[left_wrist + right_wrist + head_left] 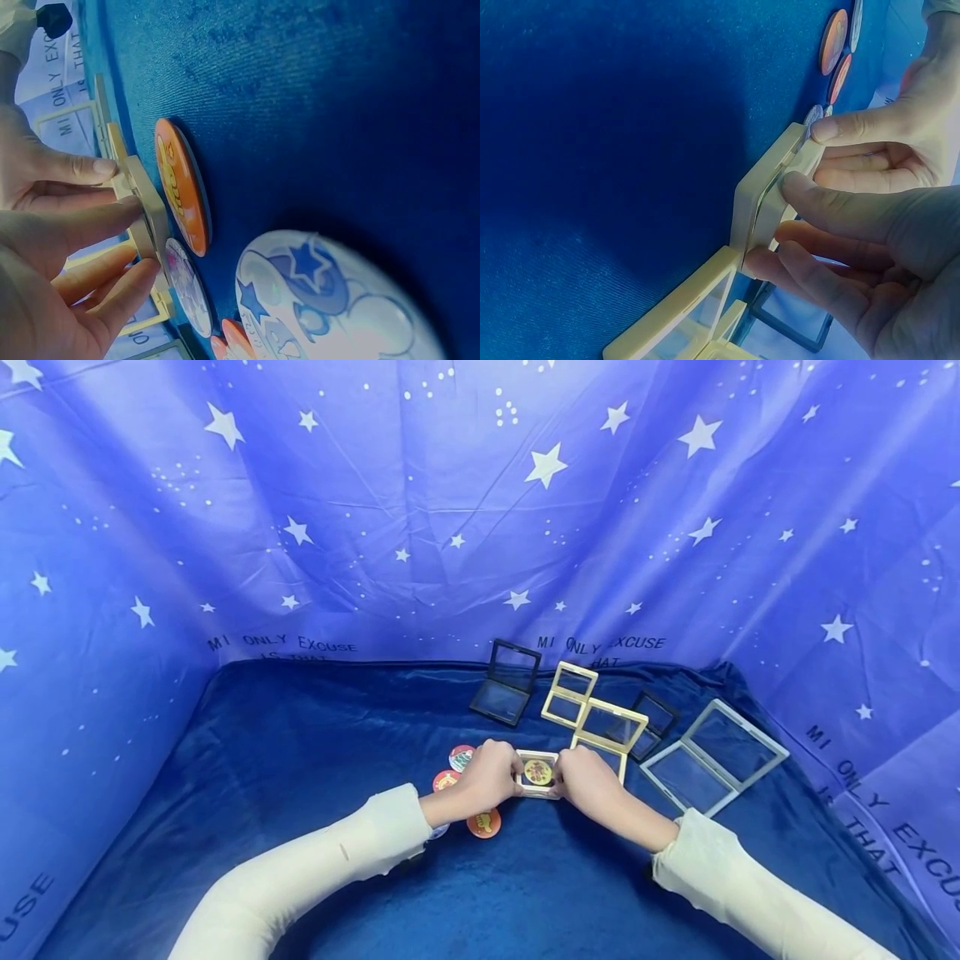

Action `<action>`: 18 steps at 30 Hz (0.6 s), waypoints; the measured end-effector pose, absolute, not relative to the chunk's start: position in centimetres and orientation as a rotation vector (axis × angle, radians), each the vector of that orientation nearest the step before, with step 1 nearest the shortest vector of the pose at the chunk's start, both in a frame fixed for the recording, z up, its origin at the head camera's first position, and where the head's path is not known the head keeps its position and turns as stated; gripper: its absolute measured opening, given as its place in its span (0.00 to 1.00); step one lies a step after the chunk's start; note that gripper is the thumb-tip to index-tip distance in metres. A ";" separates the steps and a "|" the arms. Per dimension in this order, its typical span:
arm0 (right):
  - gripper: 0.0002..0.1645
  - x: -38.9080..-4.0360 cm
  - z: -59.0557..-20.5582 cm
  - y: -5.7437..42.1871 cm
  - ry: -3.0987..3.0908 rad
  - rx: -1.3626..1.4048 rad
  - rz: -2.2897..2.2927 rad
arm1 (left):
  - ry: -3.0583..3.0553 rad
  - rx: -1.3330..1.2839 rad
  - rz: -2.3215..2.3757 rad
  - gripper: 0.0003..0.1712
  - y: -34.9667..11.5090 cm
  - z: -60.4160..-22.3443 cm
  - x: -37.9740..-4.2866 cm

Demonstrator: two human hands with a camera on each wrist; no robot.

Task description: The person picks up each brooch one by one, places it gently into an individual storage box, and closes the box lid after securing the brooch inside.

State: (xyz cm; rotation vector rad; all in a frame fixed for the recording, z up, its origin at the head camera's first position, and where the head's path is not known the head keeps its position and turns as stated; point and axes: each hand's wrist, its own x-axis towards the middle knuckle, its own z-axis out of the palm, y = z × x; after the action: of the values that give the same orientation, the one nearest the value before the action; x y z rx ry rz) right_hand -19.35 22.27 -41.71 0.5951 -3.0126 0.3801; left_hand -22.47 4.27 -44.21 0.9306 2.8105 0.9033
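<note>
Both hands hold a small cream display case (537, 752) above the dark blue cloth. A round yellow badge with a reddish figure (537, 772) shows through its clear window. My left hand (489, 777) pinches the case's left side, thumb and fingers at the edge. At the opposite side my right hand (592, 781) grips it the same way. In the right wrist view the two halves of the case (759, 176) lie together with a thin seam between them. An orange badge (180, 187) and a white-and-blue badge (322, 300) lie close to the left hand.
Beyond the right hand stand several opened cases: a black one (491, 683), a small cream one (569, 695), a larger cream one (611, 747) and a pale grey one (686, 743). More badges (446, 782) lie partly under the left forearm. A starry curtain (405, 510) encloses the cloth.
</note>
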 end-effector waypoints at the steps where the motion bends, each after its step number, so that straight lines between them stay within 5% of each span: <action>1: 0.25 -19.3 -41.7 22.3 -3.009 0.600 0.380 | 2.812 0.931 0.899 0.07 4.3 -44.2 -22.5; 18: 0.21 -19.3 -42.2 22.2 -3.017 0.555 0.362 | 2.835 0.989 0.883 0.08 4.3 -44.3 -22.4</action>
State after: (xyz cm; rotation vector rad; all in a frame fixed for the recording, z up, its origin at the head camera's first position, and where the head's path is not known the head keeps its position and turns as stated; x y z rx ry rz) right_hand -19.29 22.23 -42.16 0.5550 -3.0173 0.3624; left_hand -22.41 4.29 -44.34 0.9887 2.8355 0.8831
